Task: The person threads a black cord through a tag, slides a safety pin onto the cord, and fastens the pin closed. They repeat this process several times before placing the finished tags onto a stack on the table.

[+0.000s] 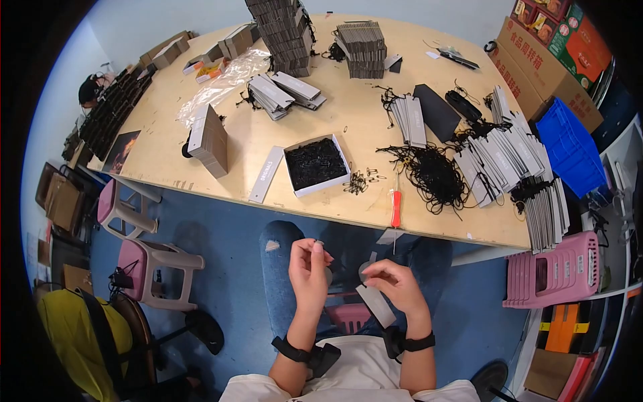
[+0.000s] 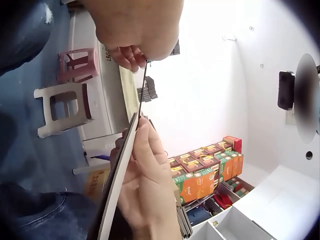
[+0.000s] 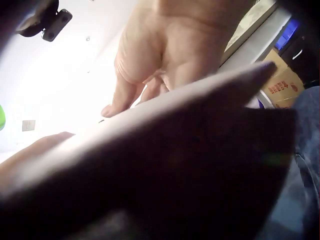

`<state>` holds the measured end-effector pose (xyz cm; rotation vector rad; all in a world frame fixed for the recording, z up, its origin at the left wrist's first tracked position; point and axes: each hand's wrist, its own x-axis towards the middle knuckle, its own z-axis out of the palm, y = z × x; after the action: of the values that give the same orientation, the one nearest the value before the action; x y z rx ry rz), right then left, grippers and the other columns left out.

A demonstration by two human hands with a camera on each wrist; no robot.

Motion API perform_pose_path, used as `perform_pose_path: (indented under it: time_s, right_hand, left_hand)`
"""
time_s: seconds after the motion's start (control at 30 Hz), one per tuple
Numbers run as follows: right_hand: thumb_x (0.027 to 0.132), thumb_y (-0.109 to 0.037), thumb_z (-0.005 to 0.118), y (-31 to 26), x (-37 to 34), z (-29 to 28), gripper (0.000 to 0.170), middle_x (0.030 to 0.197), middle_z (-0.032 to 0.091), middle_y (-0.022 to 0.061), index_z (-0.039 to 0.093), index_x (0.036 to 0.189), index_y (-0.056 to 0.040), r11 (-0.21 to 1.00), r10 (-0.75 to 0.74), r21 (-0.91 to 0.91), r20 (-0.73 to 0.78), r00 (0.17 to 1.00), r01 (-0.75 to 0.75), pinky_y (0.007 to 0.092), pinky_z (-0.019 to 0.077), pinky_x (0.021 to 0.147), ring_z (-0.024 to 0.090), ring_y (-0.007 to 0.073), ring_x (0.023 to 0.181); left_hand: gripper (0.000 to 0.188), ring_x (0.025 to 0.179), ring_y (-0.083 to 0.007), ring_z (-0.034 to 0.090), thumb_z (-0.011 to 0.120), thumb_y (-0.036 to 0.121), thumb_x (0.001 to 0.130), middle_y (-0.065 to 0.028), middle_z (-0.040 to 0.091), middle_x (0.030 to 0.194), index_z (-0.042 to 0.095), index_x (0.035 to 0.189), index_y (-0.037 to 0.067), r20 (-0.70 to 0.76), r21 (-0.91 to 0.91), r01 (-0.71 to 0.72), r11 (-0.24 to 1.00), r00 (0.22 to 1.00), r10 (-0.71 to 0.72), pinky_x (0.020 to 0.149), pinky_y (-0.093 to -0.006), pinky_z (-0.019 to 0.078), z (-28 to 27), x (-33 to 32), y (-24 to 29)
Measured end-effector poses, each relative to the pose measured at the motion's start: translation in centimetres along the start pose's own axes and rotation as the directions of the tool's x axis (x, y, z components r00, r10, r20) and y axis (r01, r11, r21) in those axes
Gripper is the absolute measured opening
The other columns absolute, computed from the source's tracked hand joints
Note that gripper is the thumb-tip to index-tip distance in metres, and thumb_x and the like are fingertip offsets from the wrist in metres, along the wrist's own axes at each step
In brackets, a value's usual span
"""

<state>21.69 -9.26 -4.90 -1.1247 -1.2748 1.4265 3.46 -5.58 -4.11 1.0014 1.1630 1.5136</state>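
In the head view my left hand is raised over my lap, thumb and fingertips together. My right hand, beside it, pinches a grey tag at its upper end. The left wrist view shows a thin black cord running taut from the fingertips of my left hand to the tag, held by my right hand. Up close in the right wrist view, the tag hides part of my right hand.
On the table are a white box of black pieces, a lone tag, a red-handled tool, tangled cords, fanned tags and tall stacks. Stools stand left; a blue crate is at right.
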Motion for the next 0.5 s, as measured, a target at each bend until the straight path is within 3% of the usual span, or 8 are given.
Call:
perform_pose_path:
  time_s: [0.1,0.23,0.3,0.4,0.5]
  right_hand:
    - [0.086,0.000,0.068,0.4,0.1,0.1,0.019,0.093,0.067,0.0052,0.066,0.104,0.0008,0.998,-0.051,-0.026,0.091,0.995,0.053,0.0236,0.0511,0.075,0.064,0.0104,0.085]
    - [0.085,0.000,0.068,-0.2,0.1,0.6,0.022,0.093,0.067,0.0050,0.066,0.107,0.0000,1.000,-0.013,0.013,0.127,0.992,0.012,0.0243,0.0514,0.075,0.062,0.0103,0.085]
    - [0.085,0.000,0.069,-0.5,0.1,0.5,0.023,0.094,0.063,0.0006,0.064,0.108,-0.0002,0.995,0.043,-0.094,0.112,0.993,-0.033,0.0193,0.0481,0.072,0.058,0.0052,0.083]
    - [0.086,0.000,0.069,0.1,0.3,1.2,0.024,0.091,0.062,0.0003,0.064,0.109,-0.0007,0.999,-0.052,0.011,-0.025,0.998,0.052,0.0182,0.0468,0.070,0.056,0.0038,0.081]
    - [0.086,-0.001,0.069,-0.4,0.5,1.5,0.022,0.091,0.062,0.0005,0.065,0.107,-0.0008,0.999,-0.040,0.017,-0.009,0.999,0.040,0.0186,0.0474,0.069,0.056,0.0042,0.079]
  left_hand:
    - [0.011,0.072,-0.0070,0.055,0.054,0.014,0.099,-0.0010,0.056,0.081,0.052,0.099,0.003,-0.034,0.023,-0.044,0.999,0.998,0.045,0.066,-0.0211,0.0448,-0.4,0.4,0.0]
    - [0.010,0.073,-0.0070,0.055,0.054,0.012,0.099,-0.0012,0.056,0.081,0.052,0.099,0.002,-0.040,0.025,-0.065,0.998,0.997,0.066,0.066,-0.0209,0.0443,-0.6,0.8,0.0]
    - [0.010,0.073,-0.0072,0.055,0.054,0.011,0.098,-0.0017,0.056,0.081,0.052,0.098,0.002,-0.080,0.082,-0.099,0.992,0.991,0.106,0.067,-0.0210,0.0441,-0.7,0.9,0.3]
    - [0.010,0.073,-0.0076,0.055,0.054,0.011,0.098,-0.0024,0.057,0.082,0.053,0.096,0.001,-0.105,0.206,-0.152,0.967,0.979,0.176,0.068,-0.0214,0.0445,-1.3,1.5,0.9]
    - [0.011,0.074,-0.0076,0.055,0.056,0.012,0.097,-0.0027,0.059,0.082,0.054,0.094,0.002,-0.116,0.134,-0.140,0.981,0.981,0.155,0.070,-0.0217,0.0445,-1.5,1.9,1.4]
